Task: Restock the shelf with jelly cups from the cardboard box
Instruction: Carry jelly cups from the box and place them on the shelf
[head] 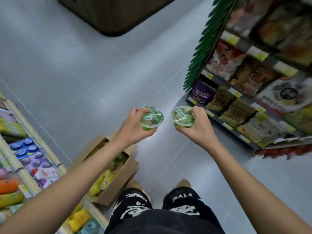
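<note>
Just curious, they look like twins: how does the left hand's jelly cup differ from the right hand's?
The left cup, in the left hand, hangs nearer the cardboard box; the right cup, in the right hand, nearer the snack shelf. The left cup's film looks wrinkled, the right cup's smoother. Both are green, clear-walled, film-sealed, and apart.

Black legwear (pixel 165 220) is worn; whether it is shorts or trousers cannot be told. It is printed in white. Swirling, brush-like shapes are seen on the left leg (pixel 133 203), and blocky lettering (pixel 183 195), too blurred to be read, is seen on the right leg (pixel 185 206). A tan shoe tip (pixel 184 183) is shown beyond the right leg. The left grip (pixel 133 127) and the right grip (pixel 200 129) are bare, and the forearms (pixel 84 183) are uncovered up to the frame's edge.
</note>
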`<state>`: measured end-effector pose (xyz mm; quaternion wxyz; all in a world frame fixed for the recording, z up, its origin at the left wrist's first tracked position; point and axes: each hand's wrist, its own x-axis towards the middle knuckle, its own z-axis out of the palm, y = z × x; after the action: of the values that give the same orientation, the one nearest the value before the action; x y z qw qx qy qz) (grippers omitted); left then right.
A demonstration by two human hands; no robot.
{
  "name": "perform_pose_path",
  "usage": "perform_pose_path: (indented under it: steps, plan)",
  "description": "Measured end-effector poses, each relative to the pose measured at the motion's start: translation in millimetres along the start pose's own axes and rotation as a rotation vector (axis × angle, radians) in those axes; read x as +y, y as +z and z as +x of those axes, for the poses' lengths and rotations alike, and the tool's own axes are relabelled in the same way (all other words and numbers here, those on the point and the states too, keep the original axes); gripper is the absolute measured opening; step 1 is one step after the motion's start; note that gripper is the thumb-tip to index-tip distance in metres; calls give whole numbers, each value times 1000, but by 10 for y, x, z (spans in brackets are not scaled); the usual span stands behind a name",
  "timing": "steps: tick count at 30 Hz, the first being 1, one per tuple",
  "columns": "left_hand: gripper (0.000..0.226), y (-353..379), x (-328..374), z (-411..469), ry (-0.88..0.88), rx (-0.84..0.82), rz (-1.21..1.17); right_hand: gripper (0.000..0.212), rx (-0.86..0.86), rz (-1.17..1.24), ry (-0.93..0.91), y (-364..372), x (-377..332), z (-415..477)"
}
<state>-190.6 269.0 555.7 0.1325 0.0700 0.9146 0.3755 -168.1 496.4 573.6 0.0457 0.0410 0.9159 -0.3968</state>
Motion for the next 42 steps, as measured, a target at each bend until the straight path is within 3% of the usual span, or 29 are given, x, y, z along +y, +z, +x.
perform_pose_path:
  steps: [7,15,28,42]
  plan:
    - [65,319,1676,495,321,58,-22,47,246,-23,-119,-1679,229,-63]
    - [56,551,3424,857,507,97,-179,53,518,-30,-145,-3394,381,-151]
    - [52,581,5629,1750,869,98,-226,43,867,13,-247,-5300,504,106]
    - [58,118,7603,2577,1103,299,-236,46,1149,-39,-367,-7122,441,622]
